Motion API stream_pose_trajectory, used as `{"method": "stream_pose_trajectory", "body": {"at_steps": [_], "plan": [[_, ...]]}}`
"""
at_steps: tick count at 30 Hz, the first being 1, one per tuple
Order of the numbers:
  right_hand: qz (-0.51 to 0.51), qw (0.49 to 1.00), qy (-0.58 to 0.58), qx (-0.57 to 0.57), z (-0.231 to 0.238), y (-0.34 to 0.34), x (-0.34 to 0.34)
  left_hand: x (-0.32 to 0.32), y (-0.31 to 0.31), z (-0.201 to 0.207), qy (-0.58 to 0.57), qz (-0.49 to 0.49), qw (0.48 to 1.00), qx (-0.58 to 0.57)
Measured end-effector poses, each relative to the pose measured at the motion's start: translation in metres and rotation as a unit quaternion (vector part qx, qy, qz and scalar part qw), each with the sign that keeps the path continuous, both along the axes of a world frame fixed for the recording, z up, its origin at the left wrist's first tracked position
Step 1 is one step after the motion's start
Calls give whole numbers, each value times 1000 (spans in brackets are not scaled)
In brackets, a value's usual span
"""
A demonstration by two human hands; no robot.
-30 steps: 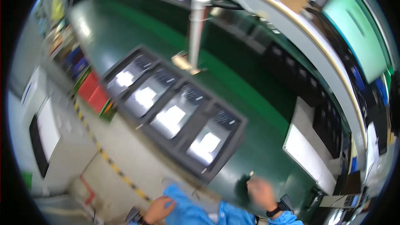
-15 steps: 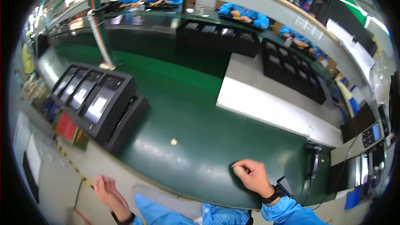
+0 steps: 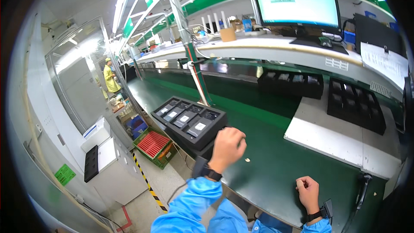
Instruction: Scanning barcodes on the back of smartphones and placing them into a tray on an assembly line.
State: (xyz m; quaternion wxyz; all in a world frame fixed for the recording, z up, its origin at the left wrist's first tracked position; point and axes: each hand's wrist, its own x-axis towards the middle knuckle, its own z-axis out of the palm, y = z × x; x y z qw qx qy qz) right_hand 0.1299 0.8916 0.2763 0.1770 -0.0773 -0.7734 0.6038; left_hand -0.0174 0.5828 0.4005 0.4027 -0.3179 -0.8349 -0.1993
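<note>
My left hand is raised at the near right corner of a black foam tray, back of the hand toward me. Its bent fingers are mostly hidden; I cannot make out whether it touches the tray. Several dark flat devices with pale square labels sit in the tray's compartments. The tray rests on another black tray at the green bench's near edge. Over the bench to the right, my right hand is loosely curled with nothing visible in it. A black wristband shows on each wrist.
A black handheld scanner stands right of my right hand. Two more black trays are farther back, by a white board. A shelf with a monitor spans above. Left, on the floor, is a green crate with red slats.
My view has swung left and up. My left hand has risen from beside the bench to the black tray's corner. My right hand keeps its curled shape over the bench.
</note>
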Motion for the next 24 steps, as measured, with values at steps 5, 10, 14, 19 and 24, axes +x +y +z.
{"method": "stream_pose_trajectory", "body": {"at_steps": [5, 10, 14, 19, 24], "plan": [[-27, 1000, 7, 3, -7, 0, -6, 4, -21, -82, -84, -7, 996, 28], [-44, 999, -13, 16, -4, 1, -14, 30, -63, -128, -232, -39, 967, 98], [-42, 997, -61, -9, 1, 3, -27, 41, -105, -123, -217, 17, 916, 337], [-38, 998, -48, -28, -1, -10, -57, 2, -172, -91, -179, 89, 808, 554], [-81, 990, -38, 111, -3, -26, -74, -68, -203, -82, -295, 164, 711, 617]]}}
